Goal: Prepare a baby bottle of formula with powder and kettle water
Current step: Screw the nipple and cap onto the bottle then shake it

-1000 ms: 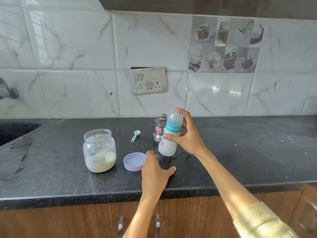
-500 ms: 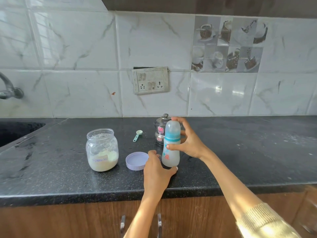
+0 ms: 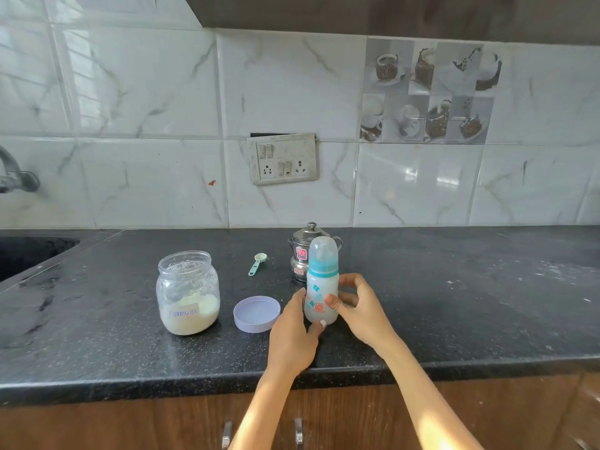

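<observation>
A baby bottle (image 3: 321,284) with a teal collar and a clear cap stands upright on the black counter (image 3: 454,303), filled with milky white liquid. My right hand (image 3: 360,310) grips its lower body from the right, thumb across the front. My left hand (image 3: 292,332) rests against its left side and base. Just behind the bottle is a small steel kettle (image 3: 300,251). An open glass jar (image 3: 187,292) labelled formula, partly full of powder, stands to the left, with its lilac lid (image 3: 256,314) lying beside it. A teal scoop (image 3: 257,264) lies further back.
A dark sink (image 3: 29,254) is sunk into the counter at far left, below a tap (image 3: 16,177). A switch and socket plate (image 3: 283,162) is on the tiled wall. Wooden cabinet doors with metal handles (image 3: 297,431) lie below the counter edge.
The bottle was tilted in the air in my right hand; it has come down and now stands upright on the counter. My right hand slid from its collar to its lower body.
</observation>
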A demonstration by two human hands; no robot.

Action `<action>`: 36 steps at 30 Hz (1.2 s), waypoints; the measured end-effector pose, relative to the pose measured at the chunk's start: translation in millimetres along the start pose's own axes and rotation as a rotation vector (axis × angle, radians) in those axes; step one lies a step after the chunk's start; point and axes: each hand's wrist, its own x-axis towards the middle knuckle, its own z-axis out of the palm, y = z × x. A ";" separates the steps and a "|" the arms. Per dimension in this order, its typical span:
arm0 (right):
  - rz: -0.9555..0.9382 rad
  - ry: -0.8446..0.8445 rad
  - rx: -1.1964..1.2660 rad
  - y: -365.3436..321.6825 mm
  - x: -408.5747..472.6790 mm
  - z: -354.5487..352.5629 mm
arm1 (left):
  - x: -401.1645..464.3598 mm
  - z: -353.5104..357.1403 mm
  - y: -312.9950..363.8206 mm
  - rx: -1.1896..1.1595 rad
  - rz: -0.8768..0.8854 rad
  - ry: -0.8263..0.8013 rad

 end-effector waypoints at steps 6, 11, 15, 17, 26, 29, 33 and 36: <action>-0.050 0.016 -0.175 4.6 5.9 0.2 | 2.8 0.1 -3.9 -0.067 -0.006 0.028; -0.072 -0.084 -0.290 4.7 5.1 0.6 | 8.0 0.9 -4.5 -0.088 -0.023 0.092; -0.039 -0.183 -0.280 4.3 0.2 2.0 | 9.0 2.2 -6.9 -0.085 -0.030 0.119; -0.033 -0.223 -0.258 2.7 -1.6 2.1 | 10.2 1.6 -6.2 -0.076 -0.030 0.135; -0.035 -0.028 -0.315 -5.0 2.2 11.9 | 7.3 1.2 -3.9 -0.070 0.013 0.167; -0.040 0.024 -0.366 -7.3 7.2 13.1 | 2.8 1.1 0.0 -0.091 0.014 0.157; -0.015 -0.021 -0.396 -19.6 18.7 9.1 | -2.6 -2.6 4.6 -0.157 -0.026 0.139; -0.071 0.067 -0.341 -43.4 28.2 1.5 | -4.5 -2.6 4.2 -0.191 -0.076 0.130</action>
